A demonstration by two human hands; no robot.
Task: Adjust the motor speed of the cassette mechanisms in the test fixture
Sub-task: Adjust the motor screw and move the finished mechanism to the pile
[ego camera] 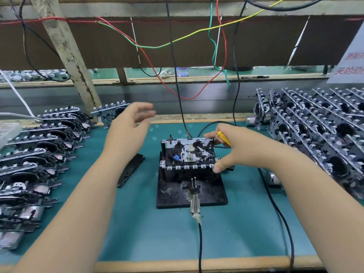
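Centre of the frame: a black test fixture (192,191) stands on the teal worktop (157,233), with one cassette mechanism (188,153) seated on its raised block. A cable-fed probe clip (195,203) lies along the near edge of the fixture's base plate.

Right hand (234,149): fingers curled over the right end of the seated mechanism, thumb at its near right corner, fingertips at its far edge. The same hand holds a yellow-handled screwdriver (223,137), whose handle shows between the fingers; its tip is hidden.

Left hand (130,125): raised above the worktop at centre left, fingers spread and relaxed, holding nothing; the fingertips are blurred.

Left of the frame: a row of cassette mechanisms (37,154) lies overlapping along the worktop's edge. Right of the frame: a stacked batch of mechanisms (319,134) stands in several tiers. A flat black bar (131,170) lies on the worktop between the left forearm and the fixture.

Upper half: red, green, yellow and black wires (173,42) hang in front of a brown backboard (98,46); two black leads drop to the far side of the fixture. A partly visible sign (350,62) stands at the upper right.
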